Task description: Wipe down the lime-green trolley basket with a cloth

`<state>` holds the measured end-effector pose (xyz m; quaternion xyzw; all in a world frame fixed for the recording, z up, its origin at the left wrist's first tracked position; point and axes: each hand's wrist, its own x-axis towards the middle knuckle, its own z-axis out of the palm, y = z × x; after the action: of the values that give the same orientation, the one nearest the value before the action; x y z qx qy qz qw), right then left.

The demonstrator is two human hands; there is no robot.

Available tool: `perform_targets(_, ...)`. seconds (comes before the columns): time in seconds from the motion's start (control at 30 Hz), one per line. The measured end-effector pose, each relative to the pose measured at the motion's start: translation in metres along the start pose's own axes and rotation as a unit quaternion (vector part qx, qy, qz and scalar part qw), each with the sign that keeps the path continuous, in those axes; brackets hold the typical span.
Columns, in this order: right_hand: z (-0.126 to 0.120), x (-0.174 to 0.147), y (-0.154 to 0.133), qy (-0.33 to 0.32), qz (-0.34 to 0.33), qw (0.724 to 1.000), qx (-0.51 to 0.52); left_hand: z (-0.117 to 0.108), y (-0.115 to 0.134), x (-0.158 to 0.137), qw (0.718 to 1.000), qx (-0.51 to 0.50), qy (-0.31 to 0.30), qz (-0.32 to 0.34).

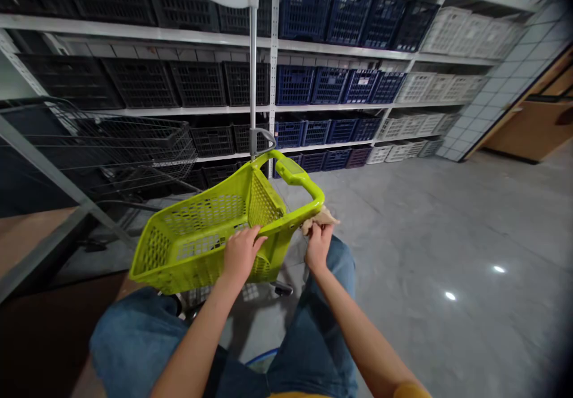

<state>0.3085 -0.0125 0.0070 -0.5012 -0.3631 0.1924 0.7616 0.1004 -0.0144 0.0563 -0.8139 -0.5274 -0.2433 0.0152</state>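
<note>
A lime-green plastic shopping cart (201,249) stands in front of me, its basket to the left and its looped push handle (308,186) to the right. My left hand (242,252) grips the near rim of the basket, fingers over the edge and thumb along the outside. In my right hand (319,243) is a crumpled beige cloth (323,219), held against the underside of the handle's near end. The fingertips of that hand are partly hidden by the cloth. A dark caster wheel (282,289) shows below the basket.
Behind the cart, white shelving (273,76) holds black, blue and white plastic crates. A metal pole (253,82) rises at the cart's far side. To the left stands a wire shopping cart (147,147). Between my legs part of a blue rim (262,356) shows. Grey floor (425,237) extends right.
</note>
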Motion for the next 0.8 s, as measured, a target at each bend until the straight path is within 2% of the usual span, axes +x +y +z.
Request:
perform_targets(0.1,-0.004,-0.016,0.003,-0.024,-0.135,0.984,-0.117,-0.001,0.003,0.003,1.000,0.003,-0.003,-0.005)
perform_targets(0.2,-0.010,-0.015,-0.005,-0.099,-0.272,0.932,-0.219,-0.002,0.005,0.006,1.000,0.006,-0.012,-0.016)
perform_targets(0.27,-0.015,-0.004,-0.012,-0.101,-0.323,0.903,-0.266,-0.003,0.008,0.008,1.000,0.009,-0.020,-0.019)
perform_targets(0.37,-0.020,0.023,-0.021,-0.097,-0.334,0.895,-0.280,-0.001,0.013,0.011,0.999,0.013,-0.028,-0.023)
perform_targets(0.43,-0.022,0.041,-0.024,-0.097,-0.318,0.905,-0.265,0.002,0.016,0.014,0.999,0.006,-0.026,-0.029)
perform_targets(0.5,-0.020,0.052,-0.026,-0.069,-0.291,0.921,-0.249,0.006,0.020,0.018,0.999,-0.011,-0.026,-0.043)
perform_targets(0.57,-0.012,0.049,-0.026,-0.029,-0.268,0.932,-0.241,0.010,0.023,0.022,0.998,-0.033,-0.030,-0.051)
perform_targets(0.63,0.000,0.030,-0.021,-0.020,-0.265,0.933,-0.241,0.012,0.024,0.026,0.997,-0.051,-0.038,-0.044)
perform_targets(0.7,0.012,0.003,-0.013,-0.088,-0.296,0.919,-0.247,0.010,0.020,0.026,0.996,-0.064,-0.059,-0.021)
perform_targets(0.8,0.018,-0.021,0.001,-0.242,-0.366,0.864,-0.248,-0.002,0.001,0.016,0.992,-0.052,-0.112,-0.022)
